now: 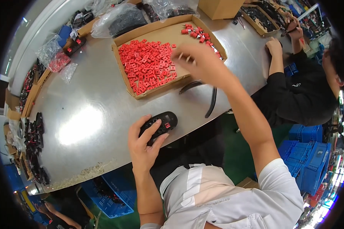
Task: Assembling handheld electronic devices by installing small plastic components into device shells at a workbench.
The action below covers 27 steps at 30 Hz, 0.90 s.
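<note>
White short-sleeved shirt [237, 210]: nearest the camera, along the lower edge; bare forearms reach from it.
Left hand [141, 147]: grasping a black oval plastic device [169, 116], fingers and thumb curled around its body.
Device's place: in that hand, by the near edge of the shiny grey metal bench [91, 68], a small red square plastic piece [167, 125] on its upper face.
Right hand [202, 64]: bent-fingered and blurred above the shallow brown cardboard tray [162, 33]; whether it grasps anything, I cannot tell.
Tray contents: a heap of small red square pieces [147, 65] at left, a scatter of red-and-silver parts [197, 33] at far right.
Black curved tool handles [211, 103]: on the bench just beside the tray, partly under the right forearm.
Co-worker in black [298, 95]: at the bench's right, blue plastic crates [305, 160] nearby.
</note>
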Available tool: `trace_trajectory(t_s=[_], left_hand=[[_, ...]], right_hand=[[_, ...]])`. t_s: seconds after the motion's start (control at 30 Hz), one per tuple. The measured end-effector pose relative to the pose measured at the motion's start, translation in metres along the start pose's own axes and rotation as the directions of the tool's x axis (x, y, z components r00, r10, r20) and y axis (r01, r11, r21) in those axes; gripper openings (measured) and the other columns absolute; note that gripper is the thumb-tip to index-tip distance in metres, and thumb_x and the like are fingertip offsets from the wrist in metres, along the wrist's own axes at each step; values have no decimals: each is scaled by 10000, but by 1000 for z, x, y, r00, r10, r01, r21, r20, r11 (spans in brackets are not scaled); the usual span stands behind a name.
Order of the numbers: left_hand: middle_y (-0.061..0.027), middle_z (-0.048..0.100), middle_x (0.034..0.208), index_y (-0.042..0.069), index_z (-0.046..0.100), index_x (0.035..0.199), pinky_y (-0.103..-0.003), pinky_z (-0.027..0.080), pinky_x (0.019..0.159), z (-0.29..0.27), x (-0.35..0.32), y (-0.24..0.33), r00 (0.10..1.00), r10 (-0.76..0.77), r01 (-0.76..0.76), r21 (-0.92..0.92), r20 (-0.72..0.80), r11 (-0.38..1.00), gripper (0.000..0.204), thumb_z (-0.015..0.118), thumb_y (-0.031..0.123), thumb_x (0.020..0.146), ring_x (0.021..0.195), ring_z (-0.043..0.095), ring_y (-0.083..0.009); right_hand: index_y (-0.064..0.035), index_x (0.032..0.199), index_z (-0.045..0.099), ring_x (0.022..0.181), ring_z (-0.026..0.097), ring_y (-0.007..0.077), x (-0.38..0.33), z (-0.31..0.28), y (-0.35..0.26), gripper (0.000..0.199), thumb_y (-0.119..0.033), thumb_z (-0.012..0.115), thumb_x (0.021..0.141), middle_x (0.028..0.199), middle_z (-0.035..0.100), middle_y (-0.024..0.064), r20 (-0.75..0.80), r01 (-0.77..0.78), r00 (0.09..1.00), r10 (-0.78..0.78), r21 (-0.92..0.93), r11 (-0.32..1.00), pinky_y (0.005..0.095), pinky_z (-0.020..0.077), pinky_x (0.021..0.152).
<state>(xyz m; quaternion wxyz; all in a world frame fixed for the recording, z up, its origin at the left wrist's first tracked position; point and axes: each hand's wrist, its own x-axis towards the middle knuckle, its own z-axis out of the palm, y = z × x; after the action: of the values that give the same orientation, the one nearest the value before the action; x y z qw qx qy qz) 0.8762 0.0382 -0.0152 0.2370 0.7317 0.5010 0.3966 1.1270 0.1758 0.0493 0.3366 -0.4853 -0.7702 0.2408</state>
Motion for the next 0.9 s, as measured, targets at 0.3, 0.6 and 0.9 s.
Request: trace_trajectory(t_s=[0.3, 0.6, 0.9], left_hand=[[-147, 615, 1255, 63, 751, 1107, -376, 508, 947, -17, 1, 16, 1000, 15, -14, -23, 27, 1000, 440, 869, 82, 683, 1125, 615, -307], [-145, 614, 1260, 66, 751, 1116, -376, 503, 955, -7, -5, 9, 1000, -22, 22, -11, 9, 1000, 441, 867, 87, 692, 1132, 614, -307], [-148, 611, 1271, 62, 748, 1120, -374, 494, 969, 8, -3, 1, 1000, 2, -2, -9, 20, 1000, 438, 854, 62, 695, 1138, 612, -307]], right_hand=[[-11, 1048, 698, 888, 662, 311, 34, 7, 74, 206, -146, 680, 893, 958, 694, 140, -2, 28, 1000, -31, -388, 921, 380, 527, 818], [3, 980, 711, 856, 659, 302, 3, -6, 31, 173, -145, 636, 932, 896, 682, 145, 28, -190, 981, 193, -70, 979, 368, 514, 771], [3, 876, 678, 844, 639, 341, -88, 26, -5, 156, -153, 686, 869, 864, 658, 162, 416, -184, 884, 216, -115, 976, 414, 504, 758]])
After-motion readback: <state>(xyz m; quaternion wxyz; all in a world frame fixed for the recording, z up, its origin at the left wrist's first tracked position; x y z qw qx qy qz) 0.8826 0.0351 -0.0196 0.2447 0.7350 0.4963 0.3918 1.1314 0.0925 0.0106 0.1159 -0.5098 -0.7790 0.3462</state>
